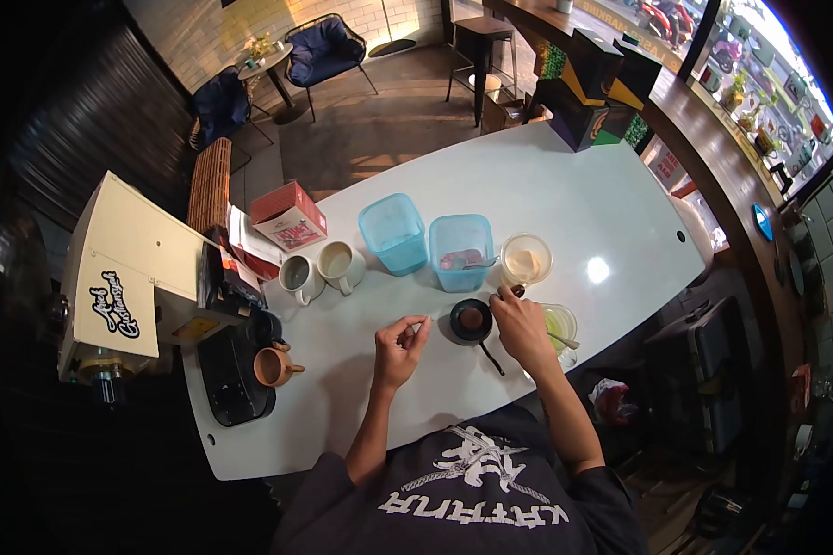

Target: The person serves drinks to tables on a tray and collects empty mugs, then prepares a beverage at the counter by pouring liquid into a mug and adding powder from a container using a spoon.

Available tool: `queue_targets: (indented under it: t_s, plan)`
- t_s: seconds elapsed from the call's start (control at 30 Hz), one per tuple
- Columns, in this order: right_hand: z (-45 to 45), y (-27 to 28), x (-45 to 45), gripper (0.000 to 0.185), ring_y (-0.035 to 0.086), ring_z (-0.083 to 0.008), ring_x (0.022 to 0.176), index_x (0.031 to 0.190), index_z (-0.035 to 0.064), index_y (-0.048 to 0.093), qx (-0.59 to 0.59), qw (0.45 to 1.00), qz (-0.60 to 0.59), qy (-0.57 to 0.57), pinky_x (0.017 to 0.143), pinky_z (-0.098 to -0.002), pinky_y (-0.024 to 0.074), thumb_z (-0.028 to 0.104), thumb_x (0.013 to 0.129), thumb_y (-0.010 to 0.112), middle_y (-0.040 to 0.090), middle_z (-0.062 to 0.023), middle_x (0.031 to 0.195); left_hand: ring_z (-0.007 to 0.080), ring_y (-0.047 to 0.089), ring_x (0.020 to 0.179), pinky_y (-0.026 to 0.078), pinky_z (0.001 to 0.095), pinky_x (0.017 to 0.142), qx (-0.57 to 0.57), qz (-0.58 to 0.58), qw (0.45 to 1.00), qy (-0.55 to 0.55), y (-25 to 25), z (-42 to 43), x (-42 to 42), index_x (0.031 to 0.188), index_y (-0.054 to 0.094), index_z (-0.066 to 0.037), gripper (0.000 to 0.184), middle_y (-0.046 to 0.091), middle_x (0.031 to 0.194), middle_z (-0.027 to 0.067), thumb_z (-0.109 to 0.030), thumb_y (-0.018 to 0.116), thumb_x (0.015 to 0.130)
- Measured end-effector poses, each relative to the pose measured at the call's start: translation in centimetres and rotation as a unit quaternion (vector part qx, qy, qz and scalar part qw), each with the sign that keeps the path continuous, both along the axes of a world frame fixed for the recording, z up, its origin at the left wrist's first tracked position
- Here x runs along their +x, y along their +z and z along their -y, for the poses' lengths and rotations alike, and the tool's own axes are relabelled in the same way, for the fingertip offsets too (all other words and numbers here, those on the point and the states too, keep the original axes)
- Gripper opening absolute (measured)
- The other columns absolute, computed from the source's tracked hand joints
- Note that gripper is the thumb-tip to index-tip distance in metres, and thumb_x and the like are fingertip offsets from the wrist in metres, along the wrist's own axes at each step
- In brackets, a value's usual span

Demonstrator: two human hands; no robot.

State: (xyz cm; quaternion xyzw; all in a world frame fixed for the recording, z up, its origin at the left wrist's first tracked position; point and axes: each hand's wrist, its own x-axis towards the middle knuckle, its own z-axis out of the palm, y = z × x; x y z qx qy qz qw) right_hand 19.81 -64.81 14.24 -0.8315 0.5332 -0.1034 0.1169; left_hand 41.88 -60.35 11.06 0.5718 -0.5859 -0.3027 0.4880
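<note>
My right hand (520, 322) is closed, palm down, just right of a small black pan-shaped vessel (459, 328). A small dark brown thing (518, 290) shows at its fingertips, too small to name. Round brown contents (472, 319) lie inside the vessel, whose thin black handle points toward me. Beyond the fingers stands a round clear tub (528, 263) with something cream-coloured in it. Partly behind my right wrist is a clear cup (565, 320) of green contents with a spoon (565, 341). My left hand (400, 351) hovers left of the vessel, fingers curled, thumb and forefinger pinched, nothing visible between them.
Two blue tubs (393, 231) (461, 250) stand at mid-table; the right one holds utensils. Leftward are two mugs (298, 277) (341, 268), a red-and-white box (290, 217), a brown cup (273, 367) on a black tray (227, 388), and a cream machine (130, 277). Dark boxes (588, 88) occupy the far corner.
</note>
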Motion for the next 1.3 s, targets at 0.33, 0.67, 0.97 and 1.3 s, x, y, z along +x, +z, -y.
queue_targets:
  t_s: [0.33, 0.67, 0.97, 1.3]
  plan:
    - [0.8, -1.1, 0.0, 0.009, 0.062, -0.0360, 0.074, 0.073, 0.0024, 0.059, -0.071, 0.997, 0.001, 0.012, 0.061, -0.0454, 0.0468, -0.005, 0.068, 0.059, 0.058, -0.0129, 0.086, 0.0041, 0.029, 0.047, 0.024, 0.0255, 0.044, -0.005, -0.022, 0.999, 0.033, -0.9, -0.7, 1.8, 0.087, 0.068, 0.000, 0.011, 0.033, 0.050, -0.0033, -0.011, 0.069, 0.087]
    - [0.2, -1.2, 0.3, 0.007, 0.063, -0.0348, 0.073, 0.072, 0.0032, 0.061, -0.058, 0.998, 0.015, 0.013, 0.060, -0.0448, 0.0474, -0.003, 0.069, 0.061, 0.060, -0.0131, 0.082, 0.0028, 0.032, 0.049, 0.026, 0.0239, 0.046, -0.004, -0.017, 0.999, 0.027, -0.7, -0.7, 2.6, 0.088, 0.068, 0.001, 0.012, 0.037, 0.053, -0.0047, -0.011, 0.068, 0.089]
    - [-1.3, -1.2, 0.6, 0.015, 0.062, -0.0356, 0.071, 0.070, 0.0010, 0.064, -0.004, 0.998, 0.058, -0.002, 0.062, -0.0459, 0.0474, 0.013, 0.072, 0.072, 0.062, -0.0134, 0.078, 0.0040, 0.030, 0.048, 0.024, 0.0253, 0.045, -0.006, -0.012, 0.999, 0.033, 0.3, -0.3, 3.1, 0.088, 0.067, 0.001, 0.012, 0.035, 0.051, -0.0033, -0.011, 0.068, 0.088]
    - [-4.8, -2.0, 1.1, 0.026, 0.064, -0.0362, 0.070, 0.084, 0.0009, 0.061, 0.057, 0.988, 0.134, -0.053, 0.060, -0.0458, 0.0484, 0.025, 0.082, 0.070, 0.065, -0.0166, 0.078, 0.0053, 0.041, 0.050, 0.033, 0.0235, 0.047, -0.065, 0.065, 0.996, 0.018, 4.2, 1.9, 3.2, 0.095, 0.067, 0.001, 0.013, 0.051, 0.060, 0.0003, -0.011, 0.067, 0.089]
